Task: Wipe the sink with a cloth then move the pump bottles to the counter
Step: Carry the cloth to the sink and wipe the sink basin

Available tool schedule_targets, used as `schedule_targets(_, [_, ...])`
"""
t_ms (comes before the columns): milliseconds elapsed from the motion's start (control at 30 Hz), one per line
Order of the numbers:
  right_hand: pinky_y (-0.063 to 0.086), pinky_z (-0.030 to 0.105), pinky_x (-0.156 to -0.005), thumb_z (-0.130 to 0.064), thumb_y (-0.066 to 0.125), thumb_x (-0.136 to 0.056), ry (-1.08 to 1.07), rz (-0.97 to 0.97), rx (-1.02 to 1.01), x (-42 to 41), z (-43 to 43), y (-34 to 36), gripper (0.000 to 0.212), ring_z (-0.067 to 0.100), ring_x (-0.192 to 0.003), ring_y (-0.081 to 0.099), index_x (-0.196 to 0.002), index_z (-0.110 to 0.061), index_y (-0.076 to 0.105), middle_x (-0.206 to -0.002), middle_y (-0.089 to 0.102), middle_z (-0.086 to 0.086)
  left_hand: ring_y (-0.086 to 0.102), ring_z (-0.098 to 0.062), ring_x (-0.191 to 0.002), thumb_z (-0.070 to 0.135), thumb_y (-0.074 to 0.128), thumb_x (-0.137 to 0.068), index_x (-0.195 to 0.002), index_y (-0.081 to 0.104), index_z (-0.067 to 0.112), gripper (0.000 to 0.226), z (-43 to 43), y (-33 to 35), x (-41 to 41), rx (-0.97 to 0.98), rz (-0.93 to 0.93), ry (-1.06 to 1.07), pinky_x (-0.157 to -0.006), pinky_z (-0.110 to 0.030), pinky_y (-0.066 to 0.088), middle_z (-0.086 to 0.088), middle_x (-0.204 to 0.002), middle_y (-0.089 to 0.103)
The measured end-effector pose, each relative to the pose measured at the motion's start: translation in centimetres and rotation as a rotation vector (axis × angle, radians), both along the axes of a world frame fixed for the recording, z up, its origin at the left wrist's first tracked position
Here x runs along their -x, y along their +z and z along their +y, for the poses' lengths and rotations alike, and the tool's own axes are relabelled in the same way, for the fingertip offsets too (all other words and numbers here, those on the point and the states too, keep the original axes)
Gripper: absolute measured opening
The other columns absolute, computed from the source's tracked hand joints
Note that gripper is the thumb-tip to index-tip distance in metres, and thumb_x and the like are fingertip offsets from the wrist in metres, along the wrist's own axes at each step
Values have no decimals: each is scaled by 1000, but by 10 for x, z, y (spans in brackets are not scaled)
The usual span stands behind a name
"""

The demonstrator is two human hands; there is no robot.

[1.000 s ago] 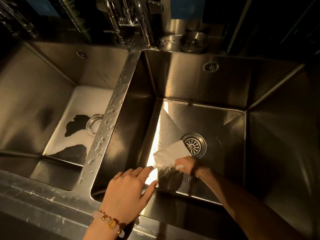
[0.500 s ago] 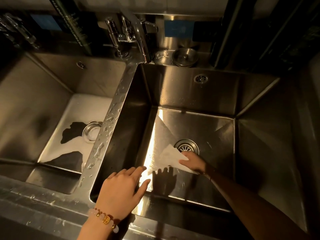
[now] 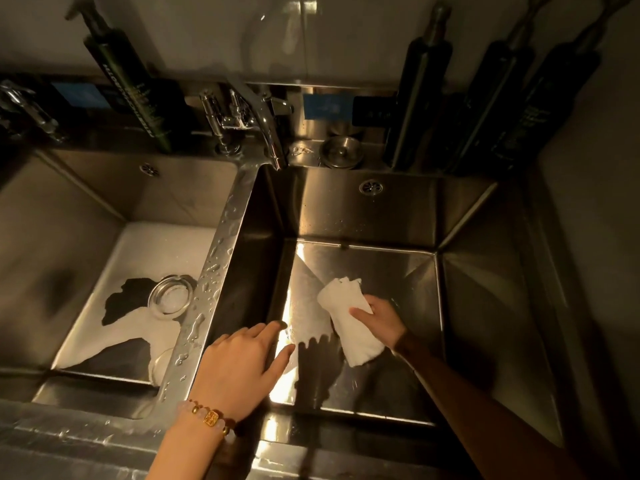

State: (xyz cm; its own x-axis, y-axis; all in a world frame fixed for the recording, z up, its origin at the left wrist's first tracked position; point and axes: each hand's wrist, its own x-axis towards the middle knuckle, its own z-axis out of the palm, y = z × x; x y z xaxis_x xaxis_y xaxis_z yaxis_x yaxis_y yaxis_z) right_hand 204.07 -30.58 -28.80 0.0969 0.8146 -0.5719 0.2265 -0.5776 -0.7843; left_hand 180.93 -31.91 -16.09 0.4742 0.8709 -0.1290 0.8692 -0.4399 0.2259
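Looking down into a double stainless-steel sink (image 3: 311, 455) in dim, warm light. Gripping a bunched white cloth (image 3: 348, 327) with the right hand (image 3: 381, 322) (fingers and thumb curled round its middle), low in the right basin (image 3: 491, 306), near the centre of its floor. One end of the cloth toward the back wall, the other toward the front. Touching the steel floor or held just above it: cannot tell.

Holding the left hand (image 3: 239, 367) palm down over the front left corner of the same basin, fingers straight and slightly spread, grasping nothing. Resting on the rim or hovering over it: cannot tell. Wearing a bracelet of pale beads with a gold charm (image 3: 211, 419) on the left wrist.

Beads of water along the steel divider (image 3: 216, 268) between the basins. White foam (image 3: 156, 244) over much of the floor of the left basin (image 3: 52, 244), broken by dark bare patches.

On the back ledge against the wall:
- a curved chrome tap (image 3: 268, 133) above the divider
- a round steel lid (image 3: 341, 152) just right of it
- one tall dark green pump bottle (image 3: 128, 88) behind the left basin
- three tall dark pump bottles (image 3: 491, 98) side by side behind the right basin

All four standing on the ledge, well apart from both hands.
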Motion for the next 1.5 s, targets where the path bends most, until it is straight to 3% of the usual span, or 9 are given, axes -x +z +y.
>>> schedule_targets(100, [46, 33, -85, -20, 56, -90, -57, 9, -35, 3, -6, 15, 32, 22, -99, 55, -118, -4, 52, -116, 58, 16, 57, -6, -100, 55, 27, -92, -132, 38, 35, 47, 4, 6, -3, 36, -7, -26, -89, -22, 42, 13, -122, 56])
schedule_targets(233, [43, 30, -82, -18, 57, -89, -141, 21, -75, 7, -14, 38, 31, 21, -98, 55, -116, -3, 53, -110, 59, 14, 65, -10, -82, 54, 32, -91, -119, 55, 30, 44, 12, 21, -10, -41, -33, -61, -74, -28, 51, 9, -102, 67])
schedule_targets(333, [45, 21, -75, -18, 57, -89, -213, 23, -124, 6, -20, 58, 30, 13, -88, 55, -114, -4, 54, -101, 57, 6, 61, -11, -96, 54, 31, -91, -129, 46, 31, 47, 15, 28, -13, -62, -124, -101, -85, -28, 47, 11, -114, 62])
schedule_targets(433, [42, 8, -58, -16, 58, -88, -305, 43, -181, 1, -25, 75, 27, 1, -78, 52, -112, -4, 55, -95, 56, 2, 65, -12, -80, 63, 18, -83, -119, 56, 29, 63, 20, 39, -16, -86, -136, -139, -70, -30, 51, 11, -96, 67])
schedule_targets(700, [47, 18, -66, -21, 62, -85, -441, 45, -273, -14, -38, 110, 20, 5, -83, 56, -104, -17, 55, -90, 59, -5, 65, -13, -68, 59, 27, -83, -111, 60, 27, 54, 26, 53, -23, -127, -148, -184, -58, -30, 53, 10, -83, 68])
schedule_targets(867, [49, 23, -72, -20, 62, -86, -487, 28, -306, -16, -47, 120, 19, 8, -86, 57, -103, -18, 54, -90, 59, -6, 63, -12, -87, 52, 39, -90, -123, 51, 29, 42, 23, 56, -23, -93, -179, -208, -74, -28, 51, 9, -102, 66])
schedule_targets(1000, [50, 34, -83, -19, 62, -85, -514, 18, -330, -15, -54, 126, 19, 16, -93, 59, -103, -16, 56, -94, 61, -1, 62, -11, -90, 52, 38, -89, -125, 48, 31, 43, 24, 55, -23, -88, -173, -232, -75, -26, 50, 11, -104, 64])
schedule_targets(1267, [47, 20, -67, -19, 62, -85, -559, 1, -337, -13, -64, 129, 18, 8, -84, 57, -102, -16, 56, -92, 60, -1, 62, -12, -91, 52, 38, -89, -126, 48, 31, 44, 27, 50, -20, -95, -196, -259, -76, -29, 52, 11, -104, 64])
schedule_targets(1500, [47, 19, -70, -20, 62, -85, -524, -11, -311, -11, -65, 130, 19, 6, -84, 55, -102, -19, 53, -94, 58, -2, 65, -13, -78, 56, 35, -86, -118, 54, 29, 46, 31, 44, -15, -100, -198, -265, -66, -34, 55, 10, -92, 67])
